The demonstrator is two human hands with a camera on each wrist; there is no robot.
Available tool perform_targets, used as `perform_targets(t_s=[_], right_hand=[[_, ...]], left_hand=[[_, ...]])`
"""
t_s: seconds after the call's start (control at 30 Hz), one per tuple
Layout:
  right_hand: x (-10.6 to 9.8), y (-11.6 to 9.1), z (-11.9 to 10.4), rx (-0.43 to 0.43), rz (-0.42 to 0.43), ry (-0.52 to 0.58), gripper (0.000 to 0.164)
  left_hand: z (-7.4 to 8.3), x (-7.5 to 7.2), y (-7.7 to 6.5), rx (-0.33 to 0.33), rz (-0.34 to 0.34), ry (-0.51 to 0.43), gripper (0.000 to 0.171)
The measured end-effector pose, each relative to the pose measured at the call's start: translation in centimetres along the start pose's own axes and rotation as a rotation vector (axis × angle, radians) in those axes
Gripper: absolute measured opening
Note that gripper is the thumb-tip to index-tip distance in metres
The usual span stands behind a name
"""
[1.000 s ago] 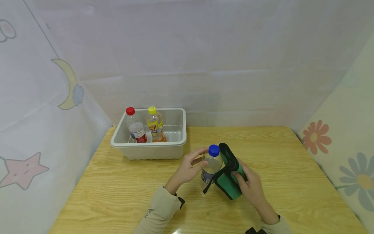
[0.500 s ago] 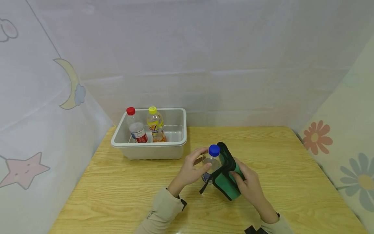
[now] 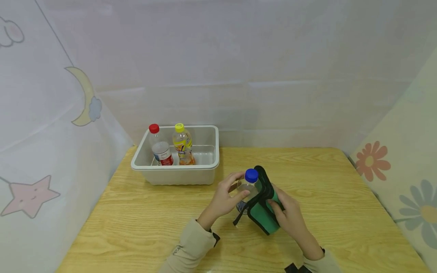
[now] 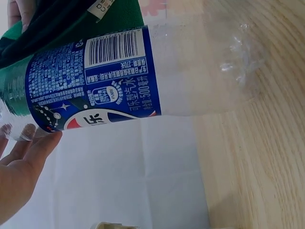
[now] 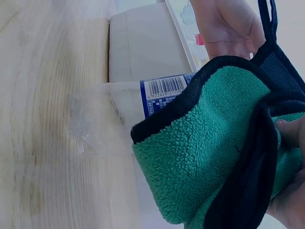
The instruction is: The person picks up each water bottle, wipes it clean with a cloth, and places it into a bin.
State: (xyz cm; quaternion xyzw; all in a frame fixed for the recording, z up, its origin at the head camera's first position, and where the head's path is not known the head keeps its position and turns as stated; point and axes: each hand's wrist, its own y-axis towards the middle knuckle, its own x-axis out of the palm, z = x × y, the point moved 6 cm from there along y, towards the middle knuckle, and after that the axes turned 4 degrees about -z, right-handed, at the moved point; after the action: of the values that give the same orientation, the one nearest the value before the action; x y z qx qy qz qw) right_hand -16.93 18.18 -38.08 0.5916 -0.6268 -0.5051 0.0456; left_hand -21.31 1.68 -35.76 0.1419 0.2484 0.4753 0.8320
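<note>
A clear plastic bottle [image 3: 246, 188] with a blue cap stands upright at the table's middle. Its blue label [image 4: 95, 76] with a barcode shows in the left wrist view. My left hand [image 3: 222, 197] grips the bottle's upper part from the left, thumb in front. My right hand [image 3: 290, 213] holds a folded green towel [image 3: 264, 217] with black edging and a dark hanging loop. The towel lies against the bottle's right side and covers part of it. In the right wrist view the towel's fluffy face [image 5: 205, 138] hides much of the label.
A white plastic bin [image 3: 182, 176] stands at the back left of the wooden table [image 3: 136, 223]. Inside lean a red-capped bottle [image 3: 160, 149] and a yellow-capped bottle [image 3: 182, 146]. A white cloth backdrop [image 3: 239, 76] rises behind the table.
The towel and my right hand have shifted slightly left, closer over the bottle. My left thumb reaches a little farther across the bottle's front. The bottle stays nearly in place.
</note>
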Motion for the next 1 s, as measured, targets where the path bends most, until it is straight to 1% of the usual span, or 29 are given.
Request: perform_targets(t_s=[0.17, 0.33, 0.5, 0.73, 1.0], right_hand=[[0.3, -0.2, 0.2, -0.005, -0.007, -0.015, 0.057], [0.8, -0.9, 0.6, 0.001, -0.016, 0.004, 0.057], [1.6, -1.6, 1.2, 0.017, -0.019, 0.010, 0.055], [2.6, -2.5, 1.9, -0.001, -0.025, 0.012, 0.055], [3.8, -3.6, 3.2, 0.064, -0.083, 0.033, 0.055]], left_hand=[[0.1, 0.0, 0.0, -0.018, 0.013, -0.024, 0.040], [0.3, 0.0, 0.0, -0.030, 0.020, -0.033, 0.040], [0.3, 0.0, -0.1, -0.030, 0.023, -0.046, 0.040], [0.1, 0.1, -0.1, -0.027, 0.021, -0.046, 0.041], [-0.1, 0.1, -0.1, -0.017, 0.023, -0.052, 0.041]])
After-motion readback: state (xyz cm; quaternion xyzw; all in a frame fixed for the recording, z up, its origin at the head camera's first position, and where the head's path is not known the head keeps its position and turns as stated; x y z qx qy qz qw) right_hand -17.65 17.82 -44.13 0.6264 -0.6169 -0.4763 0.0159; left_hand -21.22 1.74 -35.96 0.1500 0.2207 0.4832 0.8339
